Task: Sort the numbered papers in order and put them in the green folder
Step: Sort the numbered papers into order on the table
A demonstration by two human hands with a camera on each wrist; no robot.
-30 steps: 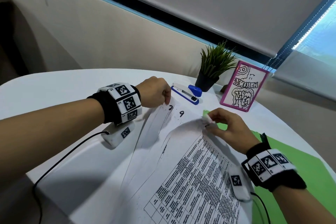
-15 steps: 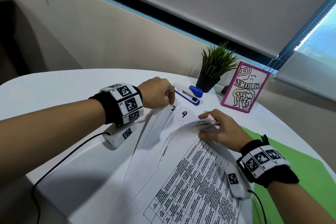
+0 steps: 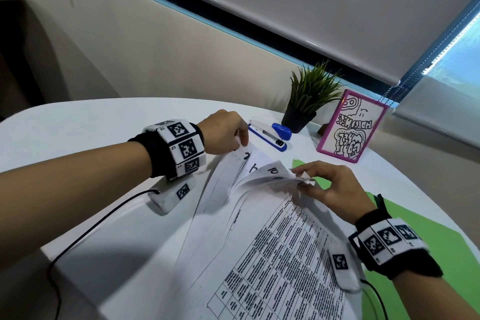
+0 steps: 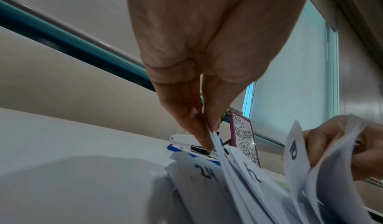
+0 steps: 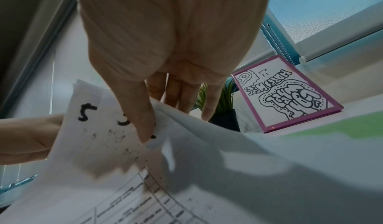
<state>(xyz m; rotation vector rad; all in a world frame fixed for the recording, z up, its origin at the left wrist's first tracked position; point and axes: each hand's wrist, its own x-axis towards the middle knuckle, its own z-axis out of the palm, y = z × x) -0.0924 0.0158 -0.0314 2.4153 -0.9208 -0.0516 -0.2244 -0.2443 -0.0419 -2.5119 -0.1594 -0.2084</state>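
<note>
- No sheet is in the green folder (image 3: 420, 262) yet; it lies flat on the counter (image 3: 104, 122) under and outboard of the right hand (image 3: 335, 187), and only its green face shows beside the papers.
- Sorting is under way, by my judgement: the numbered papers (image 3: 259, 228) lie fanned between the two hands, far corners lifted, with written numbers showing there.
- Left hand (image 3: 226, 135) pinches the far corner of the leftmost sheets between thumb and fingertips.
- Right hand pinches a raised bunch of corners, thumb on top and fingers beneath.
- Remaining: ordering the sheets, squaring them, loading the folder.
- Edges: the near counter edge sits under the left forearm, and the papers' near ends run out of frame.
- Room: a stapler (image 3: 270, 135) lies just beyond the left hand; a potted plant (image 3: 304, 101) and pink picture frame (image 3: 350, 127) stand beyond both hands. Bare counter lies outboard of the left hand.
</note>
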